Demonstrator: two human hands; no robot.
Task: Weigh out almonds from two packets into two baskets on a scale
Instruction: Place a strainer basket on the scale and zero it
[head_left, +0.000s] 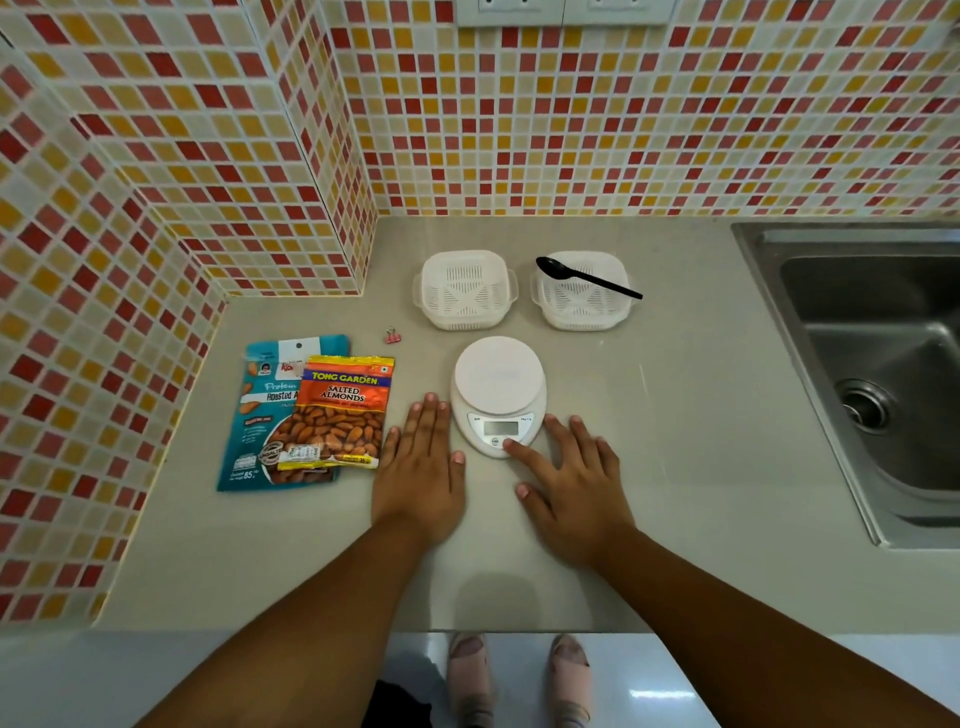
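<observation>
A white kitchen scale (497, 387) with a round platform stands mid-counter, its platform bare and its display blank. My right hand (571, 480) lies flat beside it, the index fingertip touching a button on the scale's front. My left hand (420, 470) rests flat on the counter just left of the scale, holding nothing. Two almond packets lie at the left: an orange salted-almonds packet (340, 410) overlapping a blue roasted-almonds packet (270, 415). Two white slotted baskets sit behind the scale, the left basket (465, 290) with nothing in it, the right basket (582, 293) with a black plastic spoon (587, 276) across its rim.
A small pink binder clip (392, 335) lies between the packets and the left basket. A steel sink (878, 364) is set into the counter at the right. Mosaic-tiled walls bound the counter at the back and left. The counter's front edge (467, 631) is near my body.
</observation>
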